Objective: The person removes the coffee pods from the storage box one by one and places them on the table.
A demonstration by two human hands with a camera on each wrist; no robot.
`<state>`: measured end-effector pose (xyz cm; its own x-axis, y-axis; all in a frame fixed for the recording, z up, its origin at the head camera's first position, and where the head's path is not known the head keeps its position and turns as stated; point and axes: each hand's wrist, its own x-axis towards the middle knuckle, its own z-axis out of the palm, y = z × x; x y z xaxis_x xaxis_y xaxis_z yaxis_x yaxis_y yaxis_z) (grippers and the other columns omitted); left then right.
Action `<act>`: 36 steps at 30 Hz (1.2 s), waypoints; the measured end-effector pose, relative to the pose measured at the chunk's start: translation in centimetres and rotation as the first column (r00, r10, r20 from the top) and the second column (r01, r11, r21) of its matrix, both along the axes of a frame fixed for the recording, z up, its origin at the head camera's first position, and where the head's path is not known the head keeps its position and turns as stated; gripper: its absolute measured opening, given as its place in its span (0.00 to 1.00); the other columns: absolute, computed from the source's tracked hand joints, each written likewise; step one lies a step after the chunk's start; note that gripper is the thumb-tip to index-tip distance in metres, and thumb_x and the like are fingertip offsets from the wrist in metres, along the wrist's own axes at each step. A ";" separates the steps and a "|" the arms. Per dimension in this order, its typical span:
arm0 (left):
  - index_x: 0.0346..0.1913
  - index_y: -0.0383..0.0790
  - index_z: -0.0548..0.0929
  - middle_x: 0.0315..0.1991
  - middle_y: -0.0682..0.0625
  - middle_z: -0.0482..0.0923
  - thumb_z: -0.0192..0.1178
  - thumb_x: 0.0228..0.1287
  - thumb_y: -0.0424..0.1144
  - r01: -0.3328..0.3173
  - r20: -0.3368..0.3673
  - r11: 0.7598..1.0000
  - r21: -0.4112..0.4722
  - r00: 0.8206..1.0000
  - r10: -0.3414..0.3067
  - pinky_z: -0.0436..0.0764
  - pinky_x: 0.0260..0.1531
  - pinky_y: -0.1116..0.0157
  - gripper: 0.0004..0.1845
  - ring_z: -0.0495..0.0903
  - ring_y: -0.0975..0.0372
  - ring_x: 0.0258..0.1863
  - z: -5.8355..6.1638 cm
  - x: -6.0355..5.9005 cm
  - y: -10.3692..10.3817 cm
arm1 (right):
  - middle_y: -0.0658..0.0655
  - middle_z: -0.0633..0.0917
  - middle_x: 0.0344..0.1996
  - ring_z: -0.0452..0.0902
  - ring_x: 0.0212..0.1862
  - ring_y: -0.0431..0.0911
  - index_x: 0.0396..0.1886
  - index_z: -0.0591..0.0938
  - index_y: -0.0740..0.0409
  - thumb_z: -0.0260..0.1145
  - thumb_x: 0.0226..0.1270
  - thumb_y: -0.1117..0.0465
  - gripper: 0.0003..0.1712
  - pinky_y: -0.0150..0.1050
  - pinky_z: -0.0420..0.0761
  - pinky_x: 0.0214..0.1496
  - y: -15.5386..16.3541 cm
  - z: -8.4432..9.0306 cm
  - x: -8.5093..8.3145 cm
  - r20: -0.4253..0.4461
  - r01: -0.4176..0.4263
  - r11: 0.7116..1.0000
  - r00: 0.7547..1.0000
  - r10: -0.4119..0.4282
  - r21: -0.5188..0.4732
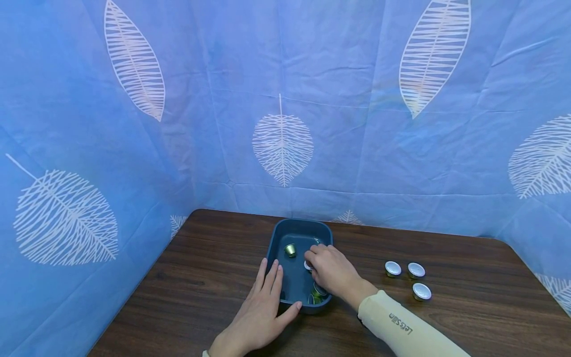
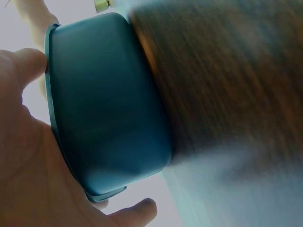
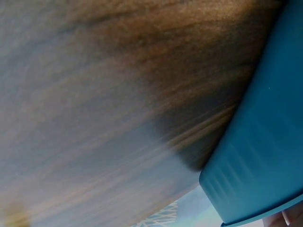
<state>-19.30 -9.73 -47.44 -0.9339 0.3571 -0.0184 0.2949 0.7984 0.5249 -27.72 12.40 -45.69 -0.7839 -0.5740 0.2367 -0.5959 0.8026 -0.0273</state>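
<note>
A dark teal rectangular box (image 1: 292,280) stands on the table. My left hand (image 1: 258,315) rests on its near left rim, fingers fairly straight; in the left wrist view the thumb touches the rim of the box (image 2: 104,99). Inside the box, my right hand (image 1: 332,267) curls its fingers at a coffee capsule (image 1: 307,267) with a whitish lid, partly hidden by the fingers. A green-gold capsule (image 1: 290,250) lies on its side further back in the box. More green capsules (image 1: 317,292) sit in the near right corner, partly under the right hand.
On the dark wooden table (image 1: 214,258), to the right of the box, three lid-up capsules (image 1: 416,270) stand close together. A blue cloth (image 1: 339,148) with white leaf prints hangs behind and at the sides.
</note>
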 end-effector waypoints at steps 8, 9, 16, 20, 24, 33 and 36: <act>0.88 0.38 0.52 0.90 0.42 0.42 0.51 0.78 0.71 0.001 -0.012 1.000 -0.009 1.000 -0.001 0.59 0.81 0.34 0.51 0.33 0.45 0.90 0.0 0.1 0.1 | 0.51 0.89 0.40 0.82 0.42 0.44 0.46 0.90 0.52 0.80 0.67 0.57 0.11 0.45 0.88 0.53 0.0 0.1 0.0 0.013 0.001 1.000 1.000 -0.001 0.008; 0.88 0.37 0.52 0.90 0.42 0.42 0.51 0.78 0.70 0.001 -0.010 1.000 -0.008 1.000 -0.001 0.59 0.81 0.34 0.51 0.33 0.45 0.90 0.0 0.0 0.1 | 0.51 0.89 0.40 0.82 0.42 0.44 0.46 0.90 0.52 0.80 0.67 0.57 0.11 0.45 0.88 0.53 0.0 0.1 0.0 0.020 0.001 1.000 1.000 -0.001 0.007; 0.88 0.37 0.52 0.90 0.42 0.42 0.50 0.79 0.71 0.004 -0.011 1.000 -0.013 1.000 -0.004 0.59 0.81 0.34 0.51 0.32 0.46 0.90 0.2 0.1 0.2 | 0.51 0.89 0.39 0.82 0.41 0.44 0.44 0.90 0.52 0.81 0.67 0.56 0.11 0.45 0.88 0.54 0.0 0.1 -0.1 0.034 0.002 1.000 0.999 -0.003 0.014; 0.87 0.37 0.52 0.90 0.41 0.42 0.50 0.79 0.70 0.007 -0.022 1.000 -0.013 1.000 -0.007 0.58 0.81 0.35 0.51 0.32 0.45 0.90 0.2 0.1 0.1 | 0.51 0.89 0.39 0.82 0.41 0.44 0.44 0.90 0.53 0.81 0.67 0.57 0.10 0.45 0.88 0.51 0.0 0.1 -0.1 0.020 -0.015 1.000 1.000 0.015 0.023; 0.87 0.36 0.52 0.90 0.41 0.42 0.50 0.79 0.69 0.008 -0.026 1.000 -0.012 1.000 -0.008 0.58 0.81 0.35 0.51 0.32 0.45 0.90 0.1 0.1 0.1 | 0.51 0.89 0.39 0.84 0.41 0.45 0.44 0.90 0.53 0.80 0.67 0.58 0.10 0.45 0.88 0.51 -0.1 0.1 -0.2 0.008 -0.035 0.999 0.999 0.035 0.033; 0.87 0.36 0.52 0.90 0.41 0.43 0.50 0.79 0.70 0.006 -0.030 1.000 -0.020 1.000 -0.006 0.59 0.81 0.35 0.51 0.32 0.45 0.90 0.1 0.0 0.1 | 0.54 0.92 0.43 0.88 0.46 0.47 0.51 0.91 0.56 0.80 0.68 0.59 0.14 0.47 0.90 0.56 -0.3 0.4 -0.2 -0.005 -0.062 0.995 0.998 0.063 0.083; 0.87 0.37 0.52 0.90 0.42 0.43 0.49 0.79 0.70 0.003 -0.026 1.000 -0.023 1.000 -0.004 0.59 0.81 0.35 0.51 0.32 0.45 0.90 0.1 0.1 0.2 | 0.54 0.92 0.45 0.89 0.48 0.47 0.53 0.90 0.56 0.79 0.68 0.59 0.16 0.48 0.90 0.58 -0.4 0.5 -0.1 0.001 -0.061 0.993 0.998 0.061 0.096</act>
